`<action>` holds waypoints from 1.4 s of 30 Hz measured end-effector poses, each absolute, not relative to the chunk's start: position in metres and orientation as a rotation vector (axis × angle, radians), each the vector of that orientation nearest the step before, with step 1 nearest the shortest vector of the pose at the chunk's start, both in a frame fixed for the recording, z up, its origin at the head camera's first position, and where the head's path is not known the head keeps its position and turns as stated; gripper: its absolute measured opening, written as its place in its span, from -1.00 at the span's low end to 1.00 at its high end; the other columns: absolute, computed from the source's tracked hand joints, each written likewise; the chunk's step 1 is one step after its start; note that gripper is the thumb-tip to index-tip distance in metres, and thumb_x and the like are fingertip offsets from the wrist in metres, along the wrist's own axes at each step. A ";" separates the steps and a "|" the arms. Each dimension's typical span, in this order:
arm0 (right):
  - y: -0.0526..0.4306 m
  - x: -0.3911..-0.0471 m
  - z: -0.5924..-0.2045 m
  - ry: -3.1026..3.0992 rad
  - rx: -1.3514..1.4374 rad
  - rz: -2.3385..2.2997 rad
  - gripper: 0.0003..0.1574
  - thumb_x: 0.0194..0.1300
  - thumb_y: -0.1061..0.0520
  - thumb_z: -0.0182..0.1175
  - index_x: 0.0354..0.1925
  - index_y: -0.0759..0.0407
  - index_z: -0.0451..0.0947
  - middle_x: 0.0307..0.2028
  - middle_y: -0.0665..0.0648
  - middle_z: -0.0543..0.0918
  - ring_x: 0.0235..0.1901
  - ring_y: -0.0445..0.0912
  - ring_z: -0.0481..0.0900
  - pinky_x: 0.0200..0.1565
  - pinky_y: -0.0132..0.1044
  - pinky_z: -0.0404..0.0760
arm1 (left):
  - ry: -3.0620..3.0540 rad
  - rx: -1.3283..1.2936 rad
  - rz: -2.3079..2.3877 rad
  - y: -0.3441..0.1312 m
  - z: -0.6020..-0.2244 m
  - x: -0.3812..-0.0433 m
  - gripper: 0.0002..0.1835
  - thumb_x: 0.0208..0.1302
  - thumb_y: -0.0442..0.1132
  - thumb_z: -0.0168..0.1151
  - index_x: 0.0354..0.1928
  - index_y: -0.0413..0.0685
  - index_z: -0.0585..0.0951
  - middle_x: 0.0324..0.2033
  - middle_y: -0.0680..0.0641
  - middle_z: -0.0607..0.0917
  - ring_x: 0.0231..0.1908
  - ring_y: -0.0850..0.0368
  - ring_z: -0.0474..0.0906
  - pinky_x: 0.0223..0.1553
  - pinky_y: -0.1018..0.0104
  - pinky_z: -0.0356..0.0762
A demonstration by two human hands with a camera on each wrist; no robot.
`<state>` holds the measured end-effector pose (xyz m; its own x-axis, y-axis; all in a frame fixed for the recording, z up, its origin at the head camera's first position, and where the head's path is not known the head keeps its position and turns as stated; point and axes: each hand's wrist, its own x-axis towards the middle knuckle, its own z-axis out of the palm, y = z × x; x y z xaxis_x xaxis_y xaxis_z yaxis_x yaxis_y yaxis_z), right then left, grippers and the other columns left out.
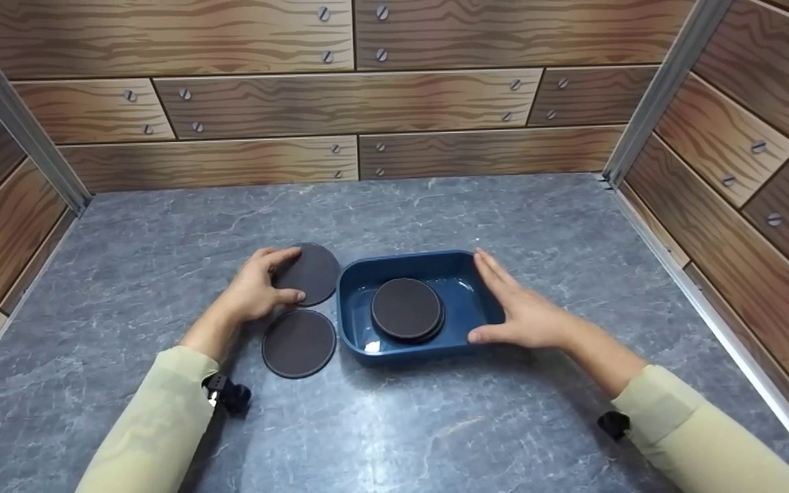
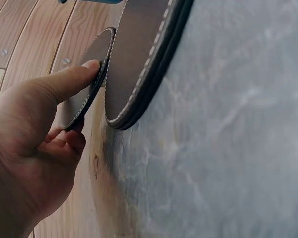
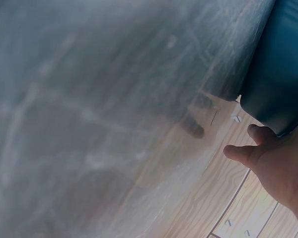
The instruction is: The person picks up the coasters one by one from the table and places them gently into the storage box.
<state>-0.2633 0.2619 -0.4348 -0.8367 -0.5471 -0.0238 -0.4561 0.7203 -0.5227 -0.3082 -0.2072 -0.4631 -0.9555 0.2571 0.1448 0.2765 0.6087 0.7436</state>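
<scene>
My left hand (image 1: 254,291) grips the far round dark-brown coaster (image 1: 314,275) by its edge, thumb at the near side and fingers at the far side. A second coaster (image 1: 298,344) with a stitched rim lies just nearer; the left wrist view shows layered edges on this near coaster (image 2: 134,59), like a small stack. To the right stands a blue rectangular dish (image 1: 459,350) with a stack of coasters (image 1: 406,308) inside. My right hand (image 1: 524,315) rests against the dish's right end, fingers fairly straight and thumb apart at the near corner.
All this lies on a grey marbled tabletop (image 1: 381,424). Wood-patterned panels (image 1: 346,103) close off the back and both sides, with metal strips (image 1: 661,103) at the corners. Dark wrist cameras (image 1: 233,397) are strapped to both sleeves.
</scene>
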 end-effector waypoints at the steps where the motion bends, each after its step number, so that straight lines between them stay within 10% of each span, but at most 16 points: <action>1: 0.262 -0.263 -0.435 2.748 -0.809 -0.765 0.67 0.17 -0.44 0.50 0.73 0.07 -0.38 0.71 0.16 -0.35 0.62 0.30 -0.09 0.48 0.35 0.11 | -2.802 -0.453 -1.289 -0.208 -0.463 -0.308 -0.18 0.15 -0.34 0.61 0.48 -0.18 0.50 0.38 -0.40 0.44 0.35 -0.36 0.39 0.42 -0.20 0.30; 42: 0.262 -0.263 -0.434 2.747 -0.857 -0.782 0.65 0.19 -0.34 0.54 0.72 0.17 -0.35 0.71 0.14 -0.35 0.64 0.23 -0.16 0.52 0.28 0.08 | -2.618 -0.432 -1.331 -0.204 -0.395 -0.290 -0.32 0.21 -0.28 0.61 0.39 -0.11 0.62 0.14 -0.26 0.66 -0.04 -0.09 0.62 -0.08 0.35 0.55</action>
<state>-0.2632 0.2621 -0.4344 -0.8232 -0.5677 0.0029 -0.4841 0.6992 -0.5261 -0.2902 -0.2037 -0.3947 -0.9429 0.1775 0.2819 0.3323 0.5590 0.7597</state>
